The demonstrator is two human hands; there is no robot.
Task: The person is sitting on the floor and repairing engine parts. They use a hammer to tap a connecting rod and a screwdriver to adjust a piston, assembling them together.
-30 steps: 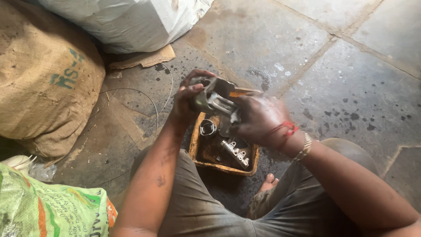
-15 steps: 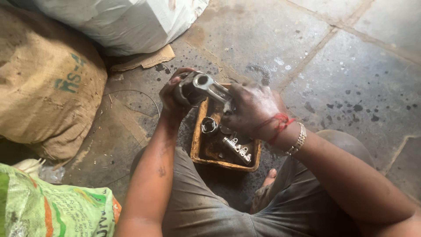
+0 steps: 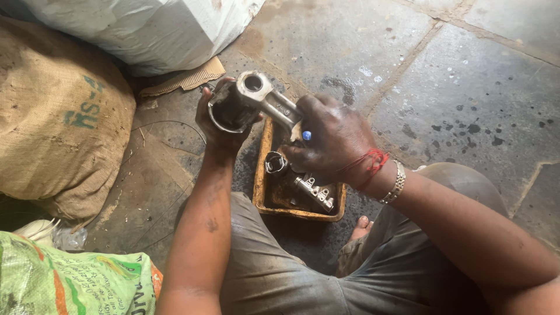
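Observation:
My left hand [image 3: 217, 129] grips a dark, oily piston [image 3: 228, 109] from below, holding it above the floor. A silver connecting rod [image 3: 269, 99] sticks out of the piston, its small round eye uppermost. My right hand [image 3: 331, 140] is closed around the rod's lower end. Both hands hover over a rusty yellow metal tray [image 3: 261, 175] of dark oily liquid. In the tray lie a small metal ring-shaped part [image 3: 275, 163] and a silver toothed part [image 3: 315, 191].
A brown burlap sack [image 3: 58, 122] lies at the left, a white sack [image 3: 140, 29] at the top, and a green printed sack [image 3: 70, 277] at the lower left. A cardboard scrap [image 3: 186, 79] lies by the white sack. Oil stains mark the stone floor [image 3: 466, 87].
Both hands have turned the piston and rod, bringing the rod's round eye up and to the left. The view has shifted slightly closer.

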